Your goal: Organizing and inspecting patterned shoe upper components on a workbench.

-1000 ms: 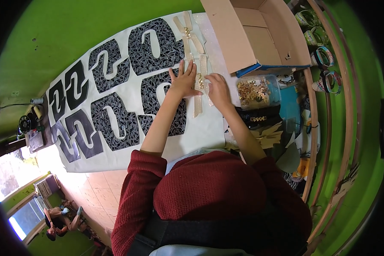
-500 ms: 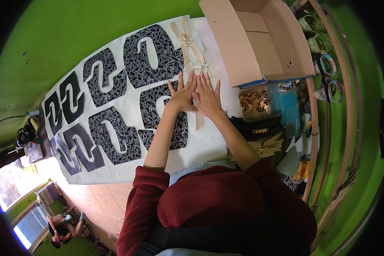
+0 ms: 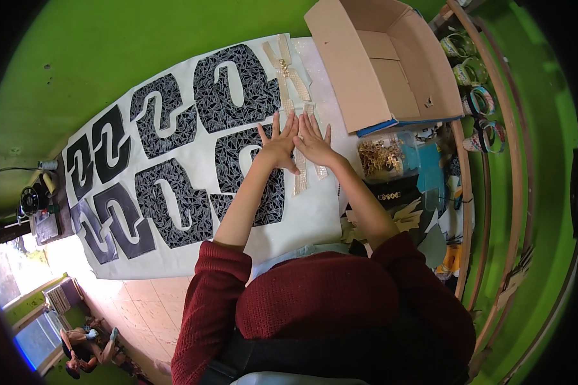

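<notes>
Both hands are flat on the table, side by side and touching at the thumbs. The left hand (image 3: 277,146) has its fingers spread wide, palm pressed down on one of the black crackle-patterned cutout shapes (image 3: 250,176) glued to the big white sheet (image 3: 315,218). The right hand (image 3: 313,141) is the same, fingers fanned out and holding nothing, pressing on a narrow beige sequinned ribbon strip (image 3: 299,178) that runs out from under the palm toward the person's body. Just past the fingertips lies a matching beige ribbon bow with a gold centre (image 3: 285,67), on the far edge of the sheet. Off to the right of the right hand's fingers sits an open brown cardboard box (image 3: 382,64), and nearer its wrist a clear plastic tub of small gold trinkets (image 3: 379,156). More of those black cutouts stretch away to the left of the left hand's fingers. The person wears a dark red sweater (image 3: 321,308).
</notes>
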The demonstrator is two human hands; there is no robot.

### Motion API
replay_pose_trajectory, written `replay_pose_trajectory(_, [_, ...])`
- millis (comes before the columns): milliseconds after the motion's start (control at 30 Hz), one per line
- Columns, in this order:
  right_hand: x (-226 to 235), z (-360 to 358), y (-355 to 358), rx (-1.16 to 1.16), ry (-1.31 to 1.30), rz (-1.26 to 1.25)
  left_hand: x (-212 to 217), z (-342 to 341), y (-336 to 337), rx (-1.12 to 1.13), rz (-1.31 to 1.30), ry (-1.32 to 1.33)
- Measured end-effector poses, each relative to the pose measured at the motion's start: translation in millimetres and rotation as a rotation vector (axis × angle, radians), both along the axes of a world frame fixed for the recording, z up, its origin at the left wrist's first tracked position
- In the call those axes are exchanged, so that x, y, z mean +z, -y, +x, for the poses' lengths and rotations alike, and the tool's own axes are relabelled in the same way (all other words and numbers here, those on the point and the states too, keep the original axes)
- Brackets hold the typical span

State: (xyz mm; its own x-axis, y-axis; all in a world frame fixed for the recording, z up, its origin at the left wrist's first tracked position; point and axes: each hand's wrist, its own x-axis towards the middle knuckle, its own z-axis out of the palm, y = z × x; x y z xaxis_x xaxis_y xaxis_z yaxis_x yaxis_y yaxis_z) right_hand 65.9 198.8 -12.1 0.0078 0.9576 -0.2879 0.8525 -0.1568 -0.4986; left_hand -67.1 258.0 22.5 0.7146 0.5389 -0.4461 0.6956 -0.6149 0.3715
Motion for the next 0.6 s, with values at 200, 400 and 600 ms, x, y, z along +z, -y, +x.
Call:
replay_pose_trajectory(200, [12,-4,44,-0.023,-0.107,0.228,-3,-4,1,-0.016,0.033,-0.025])
replay_pose_trajectory(400, [9,-30,98,0.021,0.222,0.205,-1,-1,1,-0.027,0.035,-0.044])
replay_pose_trajectory(600, [14,-38,99,-0.028,0.365,0.063,2,2,3,-0.039,0.069,-0.033])
